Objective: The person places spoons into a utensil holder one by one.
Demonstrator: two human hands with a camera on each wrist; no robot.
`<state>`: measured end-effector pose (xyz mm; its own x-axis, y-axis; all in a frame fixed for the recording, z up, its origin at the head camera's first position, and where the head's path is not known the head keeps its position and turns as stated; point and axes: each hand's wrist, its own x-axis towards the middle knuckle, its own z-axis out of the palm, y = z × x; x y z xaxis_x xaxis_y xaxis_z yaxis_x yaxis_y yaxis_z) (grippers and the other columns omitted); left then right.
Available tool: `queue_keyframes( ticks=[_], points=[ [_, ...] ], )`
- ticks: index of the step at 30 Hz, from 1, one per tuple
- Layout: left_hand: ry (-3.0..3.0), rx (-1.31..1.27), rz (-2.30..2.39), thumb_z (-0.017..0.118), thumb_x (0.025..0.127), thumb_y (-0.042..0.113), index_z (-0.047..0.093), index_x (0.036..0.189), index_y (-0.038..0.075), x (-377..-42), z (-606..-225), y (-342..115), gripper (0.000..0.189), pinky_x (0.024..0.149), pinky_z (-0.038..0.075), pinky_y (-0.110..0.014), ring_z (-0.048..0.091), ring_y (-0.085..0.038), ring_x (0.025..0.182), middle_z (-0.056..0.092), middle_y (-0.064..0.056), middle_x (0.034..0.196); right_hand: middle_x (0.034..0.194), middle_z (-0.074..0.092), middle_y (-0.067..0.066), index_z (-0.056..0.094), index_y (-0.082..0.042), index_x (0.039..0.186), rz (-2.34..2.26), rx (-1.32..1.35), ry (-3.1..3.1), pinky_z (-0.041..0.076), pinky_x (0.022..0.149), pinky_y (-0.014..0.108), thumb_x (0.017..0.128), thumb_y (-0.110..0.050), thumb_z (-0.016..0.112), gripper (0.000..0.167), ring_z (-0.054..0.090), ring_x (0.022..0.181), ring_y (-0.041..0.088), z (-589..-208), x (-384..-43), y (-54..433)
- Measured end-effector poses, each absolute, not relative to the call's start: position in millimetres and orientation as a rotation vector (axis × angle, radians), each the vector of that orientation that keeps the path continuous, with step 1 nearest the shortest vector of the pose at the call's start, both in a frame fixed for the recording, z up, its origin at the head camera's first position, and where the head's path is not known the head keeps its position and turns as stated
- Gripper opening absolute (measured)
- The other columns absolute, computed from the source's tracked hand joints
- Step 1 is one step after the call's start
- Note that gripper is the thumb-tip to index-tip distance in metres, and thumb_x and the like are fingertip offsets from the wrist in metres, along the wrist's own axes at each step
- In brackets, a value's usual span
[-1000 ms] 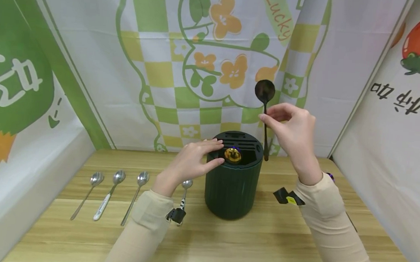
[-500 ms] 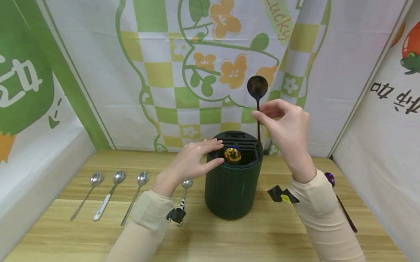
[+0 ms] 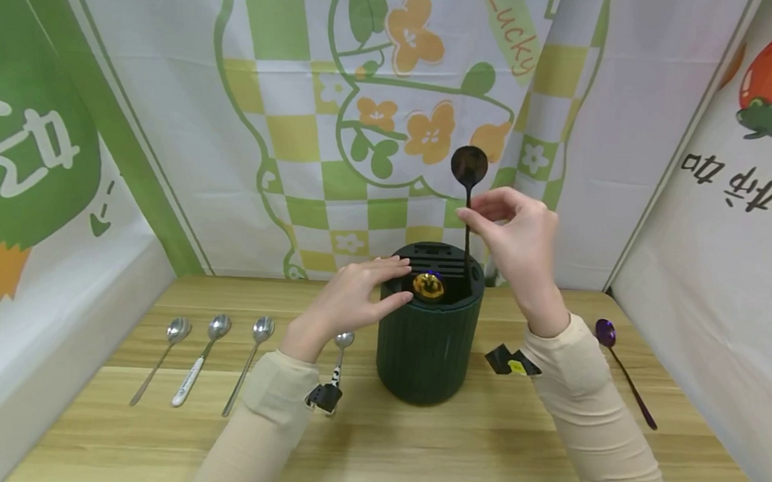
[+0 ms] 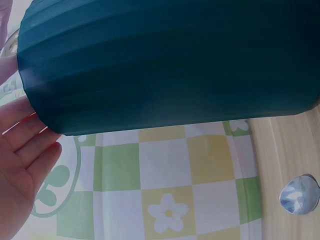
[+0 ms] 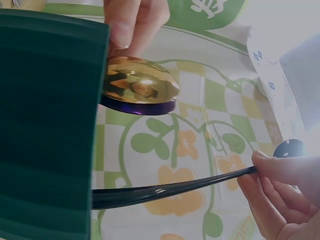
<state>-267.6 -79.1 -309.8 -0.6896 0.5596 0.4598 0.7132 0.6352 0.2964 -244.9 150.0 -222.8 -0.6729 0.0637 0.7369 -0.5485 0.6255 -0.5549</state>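
A dark green ribbed utensil holder (image 3: 425, 356) stands upright on the table, its black top divided into slots and openings. My left hand (image 3: 354, 295) rests on its left rim with fingers nearly straight. My right hand (image 3: 526, 239) pinches a black spoon (image 3: 470, 166) by the handle between thumb and fingertips, bowl up. The spoon's lower end reaches the holder's top at the right; the right wrist view shows the handle (image 5: 170, 191) disappearing behind the rim, so its tip is hidden. Another spoon with a shiny gold bowl (image 5: 142, 82) stands in the front opening.
Left of the holder lie silver spoons: a plain one (image 3: 178, 329), one with a white handle (image 3: 188, 382), another plain one (image 3: 262, 329), and one with a patterned handle (image 3: 344, 340), partly behind the left wrist. A purple spoon (image 3: 606, 332) lies at the right. A printed curtain (image 3: 286, 137) hangs behind.
My right hand has moved left with the black spoon, bringing its lower end from beside the holder to over its top. The purple spoon is now uncovered. My left hand has stayed put.
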Motion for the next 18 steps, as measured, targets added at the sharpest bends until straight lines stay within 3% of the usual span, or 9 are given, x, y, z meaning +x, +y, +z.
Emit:
queue_keyframes(
  ticks=[18],
  points=[
    [-2.525,-1.022,-0.649,0.055,0.093,0.047,0.058,0.132,0.014,-268.6,-310.8,-79.4,0.051,0.107,0.039,-0.044,0.050,-0.025,0.128,0.053,-0.003,0.139,0.079,0.073,0.007,0.073,-0.007,0.088,1.041,0.364,-2.072,0.045,0.057,0.014,0.078,-0.024,0.079,0.020,0.068,0.069,0.018,-238.5,-256.9,151.6]
  ],
)
